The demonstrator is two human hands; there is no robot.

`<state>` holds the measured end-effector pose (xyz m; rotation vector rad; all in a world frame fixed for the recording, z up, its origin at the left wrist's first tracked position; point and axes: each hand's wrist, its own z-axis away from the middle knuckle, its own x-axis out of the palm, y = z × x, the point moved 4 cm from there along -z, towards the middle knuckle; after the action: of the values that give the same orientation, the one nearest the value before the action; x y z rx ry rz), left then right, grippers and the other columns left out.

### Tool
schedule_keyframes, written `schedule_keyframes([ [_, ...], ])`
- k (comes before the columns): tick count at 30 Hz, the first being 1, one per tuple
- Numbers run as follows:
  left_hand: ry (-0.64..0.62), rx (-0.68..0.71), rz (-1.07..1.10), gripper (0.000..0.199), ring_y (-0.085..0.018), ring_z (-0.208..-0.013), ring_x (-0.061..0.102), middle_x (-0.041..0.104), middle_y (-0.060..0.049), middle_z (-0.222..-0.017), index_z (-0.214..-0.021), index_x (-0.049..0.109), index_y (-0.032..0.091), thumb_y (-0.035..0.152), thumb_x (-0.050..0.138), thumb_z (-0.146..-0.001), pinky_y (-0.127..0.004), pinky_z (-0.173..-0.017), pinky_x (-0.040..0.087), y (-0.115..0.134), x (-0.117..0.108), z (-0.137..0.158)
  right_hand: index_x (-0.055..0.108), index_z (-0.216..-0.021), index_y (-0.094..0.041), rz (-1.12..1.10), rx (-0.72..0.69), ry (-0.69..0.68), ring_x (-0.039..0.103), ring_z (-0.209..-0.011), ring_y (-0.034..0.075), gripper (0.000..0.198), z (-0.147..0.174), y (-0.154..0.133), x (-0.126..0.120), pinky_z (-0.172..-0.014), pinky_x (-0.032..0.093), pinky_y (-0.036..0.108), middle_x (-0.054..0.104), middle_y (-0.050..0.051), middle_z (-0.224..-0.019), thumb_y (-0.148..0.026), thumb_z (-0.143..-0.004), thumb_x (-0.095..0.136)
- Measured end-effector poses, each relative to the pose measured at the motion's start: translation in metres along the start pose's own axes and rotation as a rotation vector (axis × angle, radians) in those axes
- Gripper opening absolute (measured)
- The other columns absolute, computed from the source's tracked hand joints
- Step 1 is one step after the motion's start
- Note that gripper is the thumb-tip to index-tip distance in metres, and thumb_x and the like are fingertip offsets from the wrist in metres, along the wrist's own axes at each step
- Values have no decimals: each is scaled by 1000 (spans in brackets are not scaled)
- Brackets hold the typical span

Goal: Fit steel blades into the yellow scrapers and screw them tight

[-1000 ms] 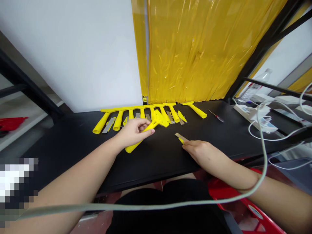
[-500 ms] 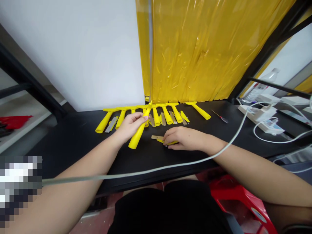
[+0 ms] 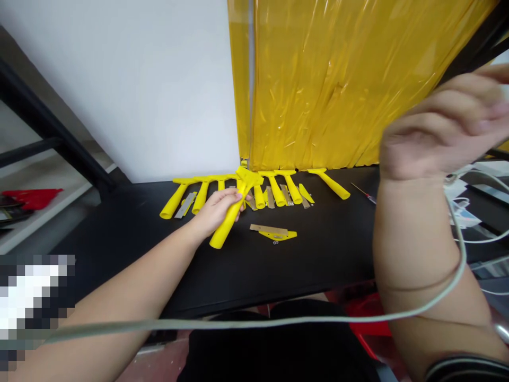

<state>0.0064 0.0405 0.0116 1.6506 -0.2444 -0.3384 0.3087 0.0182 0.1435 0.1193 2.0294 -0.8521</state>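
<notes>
My left hand (image 3: 222, 209) is closed around a yellow T-shaped scraper handle (image 3: 228, 220), its wide head up and its round grip toward me. Up at the right, close to the camera, my right hand (image 3: 445, 122) is raised off the table, smeared by motion, with fingers bent and their tips past the frame edge. On the black table (image 3: 318, 260) in front lie a flat metal blade (image 3: 268, 229), a yellow clamp plate (image 3: 284, 235) and small metal nuts or washers (image 3: 275, 242). Behind them is a row of several yellow handles (image 3: 293, 189), with blades and plates between.
A pale cord (image 3: 278, 322) runs across the front and up by my right forearm. At the right lie a screwdriver (image 3: 363, 193), partly hidden, and white cables. A white panel (image 3: 159, 95) and yellow film (image 3: 310, 90) stand behind the table.
My right hand has left the blade and plate and risen to the upper right, and the cord has shifted with it. My left hand has turned the scraper handle so its head shows wide.
</notes>
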Motion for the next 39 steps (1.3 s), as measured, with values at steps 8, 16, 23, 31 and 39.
schedule_keyframes([
  [8,16,-30,1,32,-13,-53,59,62,-2,-73,-95,73,13,43,65,-87,-25,-50,46,-2,-1,-1,70,-79,-22,271,-6,-37,62,-71,20,26,-23,34,100,-67,41,30,67,5,-70,-42,-95,65],
  [16,17,-48,-1,33,-13,-52,58,62,-1,-73,-100,73,14,42,61,-87,-25,-48,45,-6,-4,-3,73,-90,-18,128,109,-267,58,-63,12,24,-20,36,132,-61,39,25,67,-1,-73,-43,-90,76],
  [23,5,-51,-44,36,-15,-51,59,60,-1,-62,-100,75,12,42,61,-87,-26,-49,45,-4,-2,-2,78,-103,-19,132,254,-447,64,-74,15,36,-17,32,142,-63,43,25,74,1,-88,-39,-76,91],
  [31,17,-70,-45,35,-15,-50,59,59,0,-62,-101,75,13,42,62,-86,-26,-50,44,-4,-2,-1,79,-107,-18,74,260,-462,68,-79,15,31,-15,39,141,-68,48,25,75,3,-93,-28,-79,89],
  [39,6,-53,-34,31,-15,-52,59,59,0,-65,-95,76,17,45,64,-86,-26,-50,45,-6,-4,-2,77,-112,-17,-21,357,-498,69,-78,13,33,-11,44,139,-70,53,23,75,4,-98,-21,-81,85],
])
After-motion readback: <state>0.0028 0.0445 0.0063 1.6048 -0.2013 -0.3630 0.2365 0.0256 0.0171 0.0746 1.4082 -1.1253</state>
